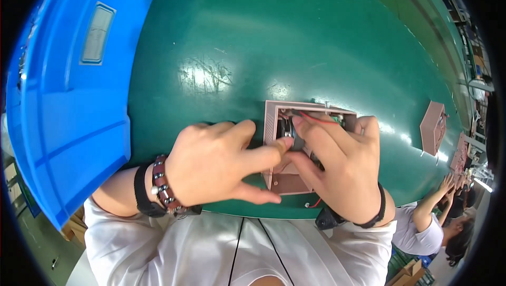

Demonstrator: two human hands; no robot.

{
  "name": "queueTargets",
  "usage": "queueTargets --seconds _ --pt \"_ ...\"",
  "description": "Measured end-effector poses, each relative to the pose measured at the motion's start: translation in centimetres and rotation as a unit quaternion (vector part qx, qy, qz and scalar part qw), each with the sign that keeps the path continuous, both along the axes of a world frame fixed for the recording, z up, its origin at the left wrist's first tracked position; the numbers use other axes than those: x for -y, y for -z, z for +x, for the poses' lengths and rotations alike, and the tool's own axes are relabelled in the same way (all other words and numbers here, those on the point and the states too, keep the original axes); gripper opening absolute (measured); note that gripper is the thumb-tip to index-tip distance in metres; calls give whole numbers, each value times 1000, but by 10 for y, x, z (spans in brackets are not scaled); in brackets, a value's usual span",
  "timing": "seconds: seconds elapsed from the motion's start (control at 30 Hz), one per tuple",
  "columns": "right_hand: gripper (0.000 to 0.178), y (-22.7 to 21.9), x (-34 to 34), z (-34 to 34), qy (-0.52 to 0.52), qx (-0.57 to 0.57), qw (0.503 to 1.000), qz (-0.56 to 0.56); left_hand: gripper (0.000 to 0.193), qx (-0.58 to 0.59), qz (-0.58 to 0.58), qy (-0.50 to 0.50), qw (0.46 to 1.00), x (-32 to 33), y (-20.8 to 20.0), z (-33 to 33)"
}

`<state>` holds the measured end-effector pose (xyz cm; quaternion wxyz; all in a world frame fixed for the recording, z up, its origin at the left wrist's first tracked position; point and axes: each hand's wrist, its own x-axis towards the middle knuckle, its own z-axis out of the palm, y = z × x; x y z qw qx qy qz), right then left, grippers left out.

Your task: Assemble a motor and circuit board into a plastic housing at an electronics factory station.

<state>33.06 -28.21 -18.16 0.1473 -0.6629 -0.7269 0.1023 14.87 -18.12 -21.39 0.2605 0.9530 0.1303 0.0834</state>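
Observation:
A pinkish-brown open-topped box (292, 185) lies in front of me on the green table. Inside it sits a round black and silver part (288, 128) that looks like a speaker, against the left wall. My right hand (342, 165) reaches into the box, index finger and thumb closed about this part. A red wire (315, 119) runs past those fingers. From the left, my left hand (219, 162) stretches its index finger over the wall, the tip touching the part. Its thumb points out below, and the other fingers are bent near the wall. My right fingers hide much of the inside.
A large blue bin (113, 122) stands at the left. Another pinkish-brown box (433, 128) lies at the right. Near the front table edge is a small connector (308, 205) on a red wire. A co-worker (421, 228) handles similar pieces at the far right.

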Motion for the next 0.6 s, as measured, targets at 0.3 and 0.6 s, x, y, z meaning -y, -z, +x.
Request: queueTargets --seconds 0.3,0.6 --pt "22 -23 15 7 49 34 996 71 67 -5 23 -13 1000 8 -4 0" --pt "12 -4 3 9 44 38 987 150 66 35 52 -12 998 14 -1 -7"
